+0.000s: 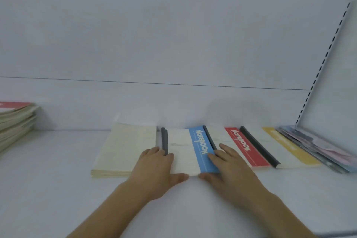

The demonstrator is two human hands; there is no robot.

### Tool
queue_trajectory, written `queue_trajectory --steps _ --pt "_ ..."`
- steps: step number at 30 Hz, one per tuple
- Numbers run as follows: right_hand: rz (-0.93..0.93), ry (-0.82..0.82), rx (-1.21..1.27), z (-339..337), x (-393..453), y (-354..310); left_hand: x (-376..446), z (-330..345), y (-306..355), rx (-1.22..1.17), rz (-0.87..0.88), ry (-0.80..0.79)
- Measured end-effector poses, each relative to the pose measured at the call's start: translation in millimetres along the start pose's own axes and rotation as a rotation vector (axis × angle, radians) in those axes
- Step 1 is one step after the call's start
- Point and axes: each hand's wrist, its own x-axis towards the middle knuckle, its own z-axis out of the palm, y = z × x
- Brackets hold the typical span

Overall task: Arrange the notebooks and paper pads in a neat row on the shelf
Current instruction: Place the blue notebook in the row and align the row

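Two hands on a white notebook with a blue band (190, 150) lying flat on the white shelf (58, 170), left hand (156, 164) and right hand (228, 166) each in a released grip, fingers flat, beside a cream paper pad (123, 149) and a red-banded notebook (241, 145).

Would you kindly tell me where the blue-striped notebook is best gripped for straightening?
Grip the blue-striped notebook at its two long side edges, hands coming from the front. It lies flat with its near short edge facing the person, and neighbours crowd both sides, leaving only thin gaps.
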Motion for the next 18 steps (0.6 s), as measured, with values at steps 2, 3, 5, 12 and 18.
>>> queue_trajectory --steps 2,3,5,12,18 --pt "-0.040 -0.024 -0.006 4.1 8.3 9.2 5.1 1.4 4.1 0.045 -0.011 -0.017" --pt "-0.069 -0.035 -0.022 5.5 12.1 14.0 6.9 1.5 6.0 0.061 -0.014 -0.016" --pt "-0.116 -0.046 -0.049 9.1 18.7 23.1 7.6 1.8 6.7 0.077 -0.033 -0.021" --pt "-0.215 -0.054 -0.039 8.1 30.4 32.8 11.8 -1.8 3.6 0.044 -0.077 -0.054" --pt "-0.218 -0.103 0.000 6.1 41.0 34.9 16.1 1.6 -2.5 0.042 -0.062 -0.005"
